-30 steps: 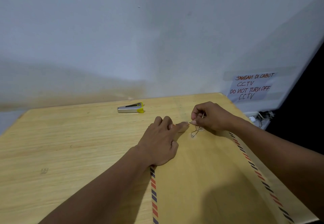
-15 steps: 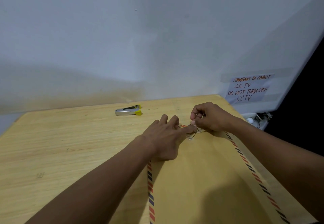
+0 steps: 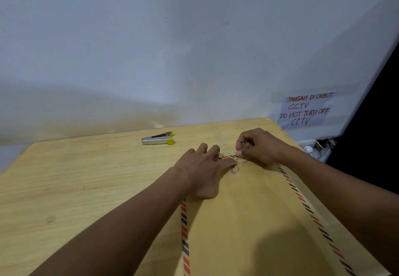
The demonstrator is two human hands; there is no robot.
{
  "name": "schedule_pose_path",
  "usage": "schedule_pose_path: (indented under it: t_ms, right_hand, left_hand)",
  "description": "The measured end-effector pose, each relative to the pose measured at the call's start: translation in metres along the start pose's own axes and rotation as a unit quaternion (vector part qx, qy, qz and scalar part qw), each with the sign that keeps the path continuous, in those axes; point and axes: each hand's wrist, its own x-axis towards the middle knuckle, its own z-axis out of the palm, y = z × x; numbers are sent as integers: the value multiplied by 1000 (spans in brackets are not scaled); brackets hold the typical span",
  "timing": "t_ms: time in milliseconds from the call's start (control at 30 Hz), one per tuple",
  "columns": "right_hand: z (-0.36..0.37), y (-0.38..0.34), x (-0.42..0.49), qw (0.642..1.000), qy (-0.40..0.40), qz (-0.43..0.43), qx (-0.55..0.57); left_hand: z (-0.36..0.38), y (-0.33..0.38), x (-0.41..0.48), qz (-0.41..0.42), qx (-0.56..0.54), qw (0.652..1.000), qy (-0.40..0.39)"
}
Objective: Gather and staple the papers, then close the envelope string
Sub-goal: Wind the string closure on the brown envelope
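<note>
As left hand [image 3: 203, 170] presses, right [image 3: 259, 146] pinches one string [image 3: 237, 166].

A pale wooden surface [image 3: 75, 178] stands against a white wall [image 3: 151, 49]. 2 things lie on it: a silver stapler [image 3: 157, 139] with a yellow end near the far edge, and a brown envelope [image 3: 248, 221] with striped borders on the right, well apart from it.
</note>
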Motion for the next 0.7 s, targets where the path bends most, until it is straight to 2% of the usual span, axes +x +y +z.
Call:
schedule_pose_path:
  t_ms: [333, 700]
  right_hand:
    - [2, -8, -2, 999, -30, -8, -22]
    - [23, -13, 5, 999, 24, -15, -46]
  left_hand:
    - [21, 0, -20, -28, -21, 995, 90]
    - [24, 2, -26, -63, -27, 993, 100]
